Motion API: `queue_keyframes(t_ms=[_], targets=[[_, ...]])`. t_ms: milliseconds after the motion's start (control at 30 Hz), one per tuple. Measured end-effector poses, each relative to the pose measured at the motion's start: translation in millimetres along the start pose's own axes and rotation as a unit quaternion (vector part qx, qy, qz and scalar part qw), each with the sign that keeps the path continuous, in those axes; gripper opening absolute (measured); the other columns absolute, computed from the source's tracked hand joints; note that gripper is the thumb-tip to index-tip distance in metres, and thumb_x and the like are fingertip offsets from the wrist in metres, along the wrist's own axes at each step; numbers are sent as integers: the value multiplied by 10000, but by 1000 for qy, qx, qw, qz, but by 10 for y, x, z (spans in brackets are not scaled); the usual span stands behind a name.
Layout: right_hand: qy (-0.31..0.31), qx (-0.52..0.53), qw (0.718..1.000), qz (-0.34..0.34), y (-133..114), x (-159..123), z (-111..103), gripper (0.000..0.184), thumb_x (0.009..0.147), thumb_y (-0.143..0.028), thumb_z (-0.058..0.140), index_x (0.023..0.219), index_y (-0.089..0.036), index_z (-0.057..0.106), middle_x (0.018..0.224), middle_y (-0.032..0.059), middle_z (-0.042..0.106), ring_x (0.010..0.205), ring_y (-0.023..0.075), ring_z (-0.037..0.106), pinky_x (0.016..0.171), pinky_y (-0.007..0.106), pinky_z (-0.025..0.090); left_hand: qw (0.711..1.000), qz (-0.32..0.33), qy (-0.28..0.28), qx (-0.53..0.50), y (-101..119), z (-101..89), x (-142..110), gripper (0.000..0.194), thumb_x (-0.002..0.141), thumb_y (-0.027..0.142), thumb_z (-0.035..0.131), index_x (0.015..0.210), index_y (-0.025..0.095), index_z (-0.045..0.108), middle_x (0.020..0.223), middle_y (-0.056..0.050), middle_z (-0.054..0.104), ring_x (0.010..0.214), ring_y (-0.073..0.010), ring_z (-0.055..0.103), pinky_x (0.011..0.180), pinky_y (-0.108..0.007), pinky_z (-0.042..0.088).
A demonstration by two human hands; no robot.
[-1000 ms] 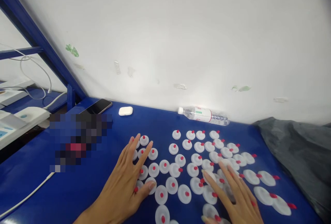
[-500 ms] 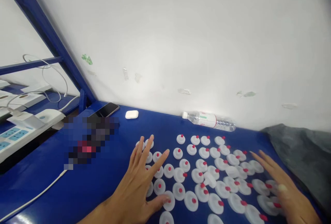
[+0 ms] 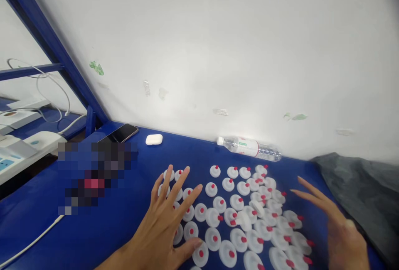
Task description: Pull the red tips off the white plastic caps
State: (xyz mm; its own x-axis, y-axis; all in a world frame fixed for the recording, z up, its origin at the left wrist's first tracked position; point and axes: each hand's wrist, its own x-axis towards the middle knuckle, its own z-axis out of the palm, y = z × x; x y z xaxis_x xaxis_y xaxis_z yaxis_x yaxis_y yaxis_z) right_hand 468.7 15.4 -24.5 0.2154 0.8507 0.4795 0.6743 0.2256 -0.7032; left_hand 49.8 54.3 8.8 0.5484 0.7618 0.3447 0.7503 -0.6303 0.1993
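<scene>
Many small white translucent round pieces with red tips (image 3: 213, 239) are spread over the blue table; they resemble caps or suction cups, and I cannot tell which. My left hand (image 3: 165, 216) is spread flat over the leftmost pieces, its thumb by one near the front, covering several in part. To the right of the cluster, my right hand (image 3: 338, 220) is held sideways with fingers stretched out and nothing in them. Its fingertips are apart from the nearest pieces. On the right side the pieces crowd together, and some overlap or lie tilted.
A clear plastic bottle (image 3: 249, 147) lies against the white wall. A white case (image 3: 153, 139) and a phone (image 3: 125, 133) are at the back left, beside a pixelated area. Dark grey cloth (image 3: 352, 195) lies at right. White power strips (image 3: 40, 145) and cables are at far left.
The right-hand pieces have shifted left and bunched closer together, a few overlapping. My right hand has moved slightly left and now stands apart from them. My left hand stays spread in about the same place.
</scene>
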Motion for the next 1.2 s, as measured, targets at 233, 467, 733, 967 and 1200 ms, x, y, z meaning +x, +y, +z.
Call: queue_keyframes(t_ms=[233,467,733,967,1200], targets=[[-105,106,977,149,-1,308,98,760,1088,-749,158,1435,-369,716,1657,8,558,1603,376,394,1369,621,139,995,-28,34,-92,9,-19,-23,650,1085,522,443,1696,349,305,1854,-101,80,1698,-469,22,1266,-796,221],[-190,93,973,89,-218,664,259,704,1110,-719,210,1373,-356,754,1503,47,689,1446,359,576,1298,624,328,899,-218,147,-351,-309,-43,346,509,1057,672,426,1439,414,643,1718,-16,432,1621,-387,318,1320,-675,181],[-209,88,972,55,-96,831,326,735,1131,-680,171,1314,-348,801,1492,38,697,1439,360,569,1307,607,293,757,-282,137,-573,-817,114,1239,546,872,714,555,695,214,682,717,-60,658,660,-216,612,558,-330,490],[-221,79,971,32,-101,808,278,773,1099,-747,158,1246,-350,804,1487,44,677,1361,360,599,1210,534,405,737,-287,85,-606,-782,53,1191,526,802,672,735,595,191,681,579,-21,576,503,-147,487,428,-279,363],[-168,49,984,27,-112,807,249,689,1135,-649,215,1103,-297,806,1182,87,717,1106,309,650,1015,445,481,728,-276,97,-620,-868,90,1173,501,930,438,638,504,199,524,501,7,388,497,-118,339,476,-290,293]])
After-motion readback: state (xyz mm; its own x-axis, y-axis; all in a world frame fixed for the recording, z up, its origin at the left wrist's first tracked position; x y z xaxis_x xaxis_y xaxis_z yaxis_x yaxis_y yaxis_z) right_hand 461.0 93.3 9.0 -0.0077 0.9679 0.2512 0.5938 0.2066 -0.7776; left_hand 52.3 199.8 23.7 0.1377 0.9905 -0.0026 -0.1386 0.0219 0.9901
